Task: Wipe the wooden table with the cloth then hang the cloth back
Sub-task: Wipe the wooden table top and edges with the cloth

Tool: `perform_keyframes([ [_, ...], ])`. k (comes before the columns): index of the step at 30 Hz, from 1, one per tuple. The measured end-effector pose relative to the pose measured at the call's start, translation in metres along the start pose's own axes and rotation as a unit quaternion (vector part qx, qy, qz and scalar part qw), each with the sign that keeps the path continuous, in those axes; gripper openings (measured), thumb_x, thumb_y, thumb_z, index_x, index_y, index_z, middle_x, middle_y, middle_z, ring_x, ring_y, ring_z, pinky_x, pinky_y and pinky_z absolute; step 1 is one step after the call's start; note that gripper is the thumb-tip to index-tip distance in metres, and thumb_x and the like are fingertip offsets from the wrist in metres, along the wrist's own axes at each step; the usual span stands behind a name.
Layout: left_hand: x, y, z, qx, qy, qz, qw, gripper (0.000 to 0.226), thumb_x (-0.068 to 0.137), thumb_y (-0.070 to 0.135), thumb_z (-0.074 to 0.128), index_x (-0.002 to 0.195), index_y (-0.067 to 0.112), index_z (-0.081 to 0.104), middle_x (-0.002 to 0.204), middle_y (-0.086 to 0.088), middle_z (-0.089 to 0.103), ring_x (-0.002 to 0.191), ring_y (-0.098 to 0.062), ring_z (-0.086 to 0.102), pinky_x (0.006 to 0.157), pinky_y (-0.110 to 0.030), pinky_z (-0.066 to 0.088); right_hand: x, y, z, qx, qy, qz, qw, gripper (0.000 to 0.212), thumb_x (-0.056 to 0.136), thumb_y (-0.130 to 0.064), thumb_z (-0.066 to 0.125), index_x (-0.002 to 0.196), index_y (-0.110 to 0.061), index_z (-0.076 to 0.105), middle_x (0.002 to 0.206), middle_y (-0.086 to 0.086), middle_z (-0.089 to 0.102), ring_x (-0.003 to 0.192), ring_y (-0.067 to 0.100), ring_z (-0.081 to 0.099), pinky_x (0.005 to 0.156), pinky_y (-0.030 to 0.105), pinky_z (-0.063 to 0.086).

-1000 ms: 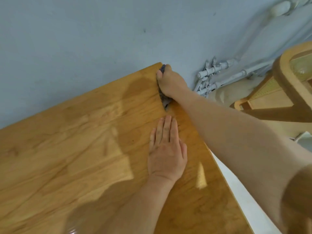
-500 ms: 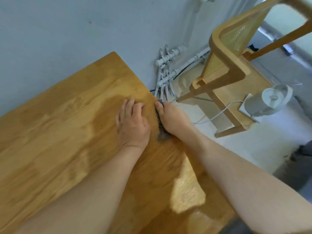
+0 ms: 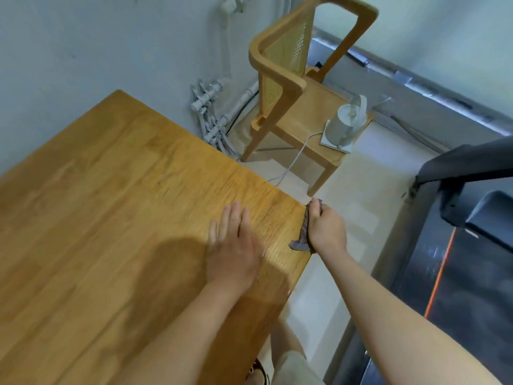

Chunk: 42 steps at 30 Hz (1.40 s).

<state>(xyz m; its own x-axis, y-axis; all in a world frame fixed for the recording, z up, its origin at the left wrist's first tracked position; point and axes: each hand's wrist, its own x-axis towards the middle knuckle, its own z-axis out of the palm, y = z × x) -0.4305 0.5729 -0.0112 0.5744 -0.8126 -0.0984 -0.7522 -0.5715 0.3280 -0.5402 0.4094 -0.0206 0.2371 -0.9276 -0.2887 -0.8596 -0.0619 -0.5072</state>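
A: Wooden worktop (image 3: 111, 204), grain showing. State of the hands?
B: Left hand (image 3: 233, 251) lies flat on the worktop, fingers straight and close together, holding nothing. Right hand (image 3: 327, 232) grips the grey cloth (image 3: 304, 236), fingers curled round it.
A: Cloth position?
B: Bunched against the worktop's edge at the corner, just right of the left hand. One end lies on the top surface.
A: Beyond the right hand?
B: Wooden chair (image 3: 280, 79), white kettle (image 3: 345, 123) on its seat, well apart from both hands.
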Motion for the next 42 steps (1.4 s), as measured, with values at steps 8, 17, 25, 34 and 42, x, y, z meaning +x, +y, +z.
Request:
perform_keyframes([
  [8,-0.034,0.007,0.017,0.01,0.018,0.03,0.999,0.052,0.092,0.024,0.029,0.14,0.008,0.04,0.149,-0.012,0.039,0.141,-0.027,0.029,0.115,-0.047,0.019,-0.095,0.002,0.042,0.191,0.043,0.088,0.977,0.047,0.101,-0.039,0.031,0.136,-0.008,0.031,0.103,0.009,0.059,0.089,0.028,0.058,0.073,0.038,0.045],
  [17,-0.03,0.009,0.014,0.04,0.024,0.024,0.999,0.052,0.09,0.024,0.03,0.14,0.013,0.038,0.148,-0.008,0.039,0.142,-0.026,0.027,0.116,-0.046,0.02,-0.034,-0.007,0.031,0.23,0.082,0.152,0.958,0.043,0.101,-0.043,0.028,0.115,-0.007,0.046,0.094,0.007,0.06,0.086,0.029,0.056,0.074,0.037,0.043],
  [25,-0.032,0.007,0.022,0.021,0.059,0.036,0.997,0.057,0.089,0.022,0.024,0.141,0.007,0.04,0.15,-0.012,0.036,0.142,-0.029,0.026,0.117,-0.047,0.012,-0.038,-0.003,0.036,0.274,0.098,0.145,0.946,0.042,0.102,-0.037,0.033,0.127,-0.006,0.048,0.114,0.015,0.061,0.105,0.032,0.057,0.077,0.032,0.038],
  [34,-0.033,0.007,0.025,0.004,0.122,0.046,0.991,0.053,0.085,0.007,0.031,0.134,0.003,0.051,0.143,-0.018,0.047,0.137,-0.033,0.037,0.113,-0.051,0.023,-0.145,0.025,0.036,0.134,-0.046,-0.058,0.988,0.068,0.103,-0.035,0.031,0.153,-0.011,-0.007,0.161,0.011,0.008,0.146,0.025,0.016,0.111,0.037,0.029],
  [42,-0.029,0.003,0.023,-0.043,0.129,0.044,0.99,0.049,0.085,0.009,0.034,0.13,0.004,0.054,0.142,-0.019,0.047,0.137,-0.036,0.036,0.114,-0.053,0.019,-0.09,0.012,0.047,-0.012,0.036,-0.071,0.997,0.069,0.097,-0.039,0.031,0.153,-0.003,0.013,0.152,0.038,0.014,0.141,0.049,0.02,0.112,0.052,0.029],
])
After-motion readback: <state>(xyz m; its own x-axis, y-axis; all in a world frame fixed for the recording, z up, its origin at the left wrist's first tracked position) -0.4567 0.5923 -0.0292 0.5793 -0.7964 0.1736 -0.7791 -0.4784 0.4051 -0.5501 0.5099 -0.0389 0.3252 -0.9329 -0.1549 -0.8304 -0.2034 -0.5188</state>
